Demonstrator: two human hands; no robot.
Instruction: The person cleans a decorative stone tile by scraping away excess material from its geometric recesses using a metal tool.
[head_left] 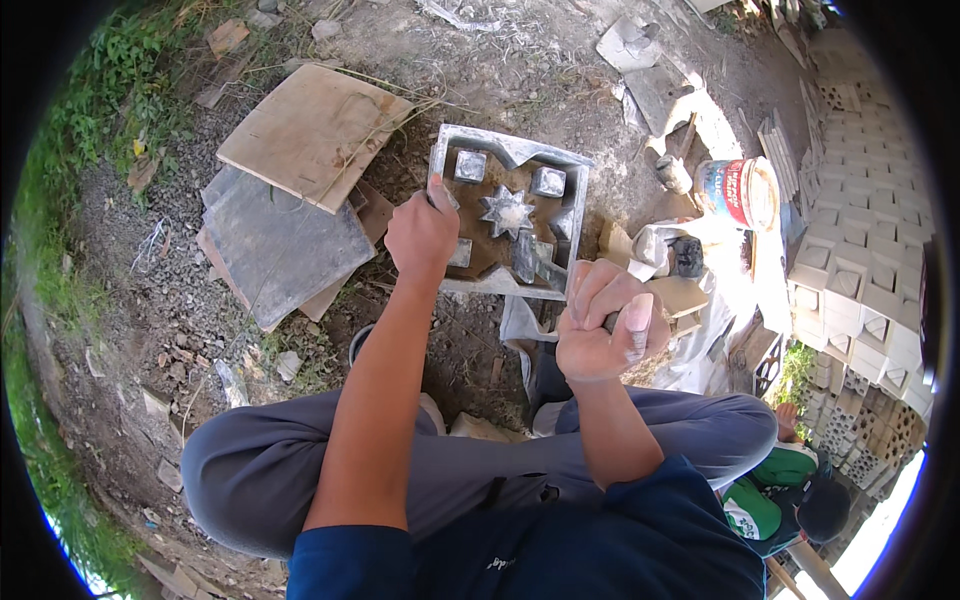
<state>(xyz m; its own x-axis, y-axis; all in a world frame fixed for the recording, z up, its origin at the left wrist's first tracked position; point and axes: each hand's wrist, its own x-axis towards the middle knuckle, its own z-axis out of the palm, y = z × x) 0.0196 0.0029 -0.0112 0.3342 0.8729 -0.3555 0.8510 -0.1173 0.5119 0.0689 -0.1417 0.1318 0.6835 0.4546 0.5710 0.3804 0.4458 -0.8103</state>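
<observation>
A square grey metal mould (510,290) lies in front of me, with a star-shaped block (507,212) at its middle and small square blocks toward its corners. Brown material covers part of its floor. My left hand (420,232) is closed on the mould's left wall, thumb along the rim. Closed in a fist at the lower right corner, my right hand (612,318) grips a tool with a flat grey blade (530,258), like a trowel or scraper. Its blade reaches into the mould near the lower right block; most of the handle is hidden by my fingers.
Wooden boards (310,130) and a grey sheet (285,240) are stacked at left. A paint bucket (740,193) stands at right among rubble and plastic sheeting. Pale blocks (850,250) are piled far right. Another person in green (775,490) is at lower right.
</observation>
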